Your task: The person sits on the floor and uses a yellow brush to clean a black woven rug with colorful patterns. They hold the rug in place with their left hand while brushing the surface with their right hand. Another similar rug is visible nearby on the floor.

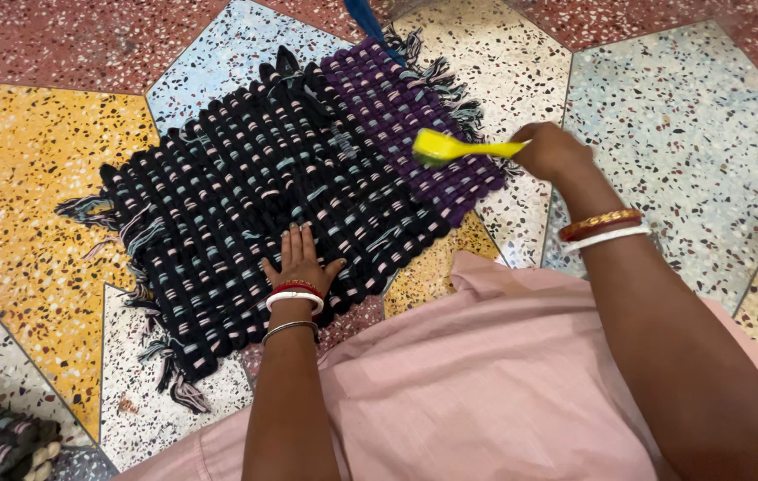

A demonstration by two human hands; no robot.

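My left hand [299, 260] lies flat, fingers together, on the woven mat [254, 187], my right hand [546, 150] clamps the yellow brush [450, 147] at upper right; hard strokes could snag its fringe.

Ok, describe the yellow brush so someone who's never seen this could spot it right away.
Start at the dark woven mat on the speckled floor. At the mat's purple end, the right hand holds the brush. It is the only bright yellow plastic thing there.

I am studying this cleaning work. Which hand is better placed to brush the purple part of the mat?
The right hand: it holds the yellow brush on the mat's purple end. The left hand lies flat on the black part.
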